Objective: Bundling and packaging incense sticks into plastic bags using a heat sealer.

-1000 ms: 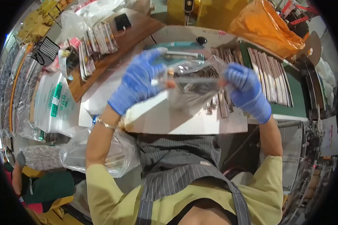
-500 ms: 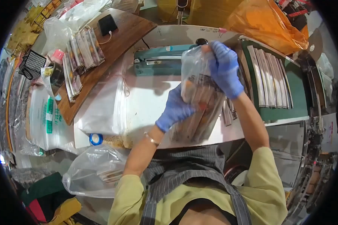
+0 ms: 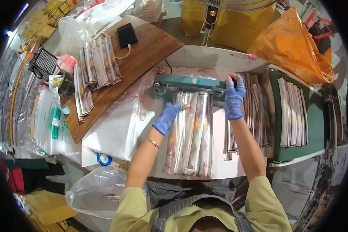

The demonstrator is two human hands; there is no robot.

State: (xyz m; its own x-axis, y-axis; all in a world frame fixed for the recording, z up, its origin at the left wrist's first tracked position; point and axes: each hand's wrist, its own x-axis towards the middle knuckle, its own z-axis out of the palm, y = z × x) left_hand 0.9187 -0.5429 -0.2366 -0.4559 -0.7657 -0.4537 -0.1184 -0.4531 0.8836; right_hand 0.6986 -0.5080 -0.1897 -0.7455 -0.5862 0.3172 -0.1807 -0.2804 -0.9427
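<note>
Seen from above, a person in a yellow-green top and striped apron leaned over a white tabletop (image 3: 116, 135). Nearest, at the lower left, a crumpled clear plastic bag (image 3: 94, 191) hung below the table edge, with a blue tape roll (image 3: 104, 159) just above it. In the middle lay a clear bag of long packets (image 3: 191, 133), running away from the person, its far end pushed under the arm of a green heat sealer (image 3: 189, 83). The left hand (image 3: 167, 117), in a blue glove, lay flat with fingers spread on the bag's upper left side, pressing rather than gripping. The right hand (image 3: 234, 96), also gloved, rested on the sealer's right end, fingers curled over the arm. More packets (image 3: 257, 112) lay fanned just right of it, and others on a green tray (image 3: 297, 112). Farther left, a wooden board (image 3: 143, 54) carried stacked packets (image 3: 98, 63) and a black phone (image 3: 126, 35). An orange bag (image 3: 294, 42) and a fan base (image 3: 209, 15) stood beyond.

Likely risks: the bag mouth could wrinkle or slip under the arm, giving a crooked seal, and fingertips near the hot bar could be pinched or burned
</note>
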